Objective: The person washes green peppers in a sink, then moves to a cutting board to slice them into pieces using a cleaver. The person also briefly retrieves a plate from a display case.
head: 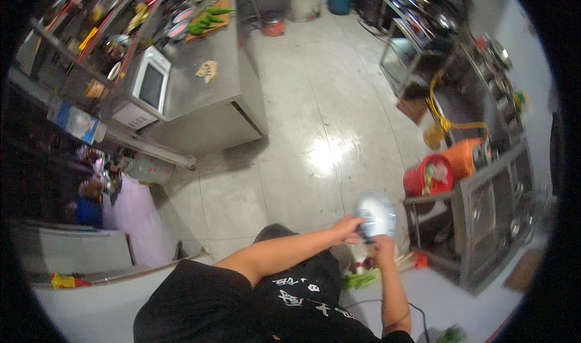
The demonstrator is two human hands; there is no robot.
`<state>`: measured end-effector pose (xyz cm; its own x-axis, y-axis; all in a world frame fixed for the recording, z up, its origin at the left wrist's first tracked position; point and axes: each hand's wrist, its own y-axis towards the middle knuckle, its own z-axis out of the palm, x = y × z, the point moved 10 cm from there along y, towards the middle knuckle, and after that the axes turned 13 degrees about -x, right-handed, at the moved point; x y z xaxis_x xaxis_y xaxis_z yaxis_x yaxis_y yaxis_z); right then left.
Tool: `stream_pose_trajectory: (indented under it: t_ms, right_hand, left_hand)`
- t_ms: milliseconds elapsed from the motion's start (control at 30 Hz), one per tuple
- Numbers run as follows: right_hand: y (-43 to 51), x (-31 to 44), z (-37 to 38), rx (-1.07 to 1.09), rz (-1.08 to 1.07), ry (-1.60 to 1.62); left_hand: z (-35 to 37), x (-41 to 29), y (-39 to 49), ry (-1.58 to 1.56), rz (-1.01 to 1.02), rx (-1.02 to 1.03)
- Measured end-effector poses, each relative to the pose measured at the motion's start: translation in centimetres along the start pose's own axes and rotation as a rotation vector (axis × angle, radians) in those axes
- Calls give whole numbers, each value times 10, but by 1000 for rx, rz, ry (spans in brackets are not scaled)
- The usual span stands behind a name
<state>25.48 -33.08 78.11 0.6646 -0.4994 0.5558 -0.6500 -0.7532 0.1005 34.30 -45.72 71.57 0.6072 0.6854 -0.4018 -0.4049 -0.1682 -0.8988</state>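
Observation:
A white oval dish with blue patterning [377,218] is held out in front of my body, over the tiled floor, and looks blurred. My left hand [348,229] grips its left edge with the thumb side against the rim. At the near edge, my right hand [384,248] is closed on the same dish. Whether anything lies on it cannot be made out. Below and between my forearms, green leafy vegetables [361,280] lie low down, beside some purple and white produce.
To the right, a red bucket [429,175] and an orange container [464,157] stand by a metal-framed sink unit [474,225]. A steel counter [199,102] at left carries a microwave [152,80], a cloth [207,71] and green peppers [206,23] on a board. Yellow hose [438,100] hangs at right.

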Motion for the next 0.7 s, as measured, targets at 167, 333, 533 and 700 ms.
stream_pose_trajectory:
  t_ms: [167,333,533,700]
  right_hand:
    - [179,-82,-103,36,549,387]
    - [309,-51,-72,-13,614,478]
    - [492,50,71,133,309,-68]
    - [667,231,179,241,-219,-47]
  left_hand:
    - [29,-150,-15,-70,102,410]
    - [-197,-290,64,531,678,-111]
    - [-523,-430,51,634,729,-1081]
    - [-640,-540,44,767,745,-1299]
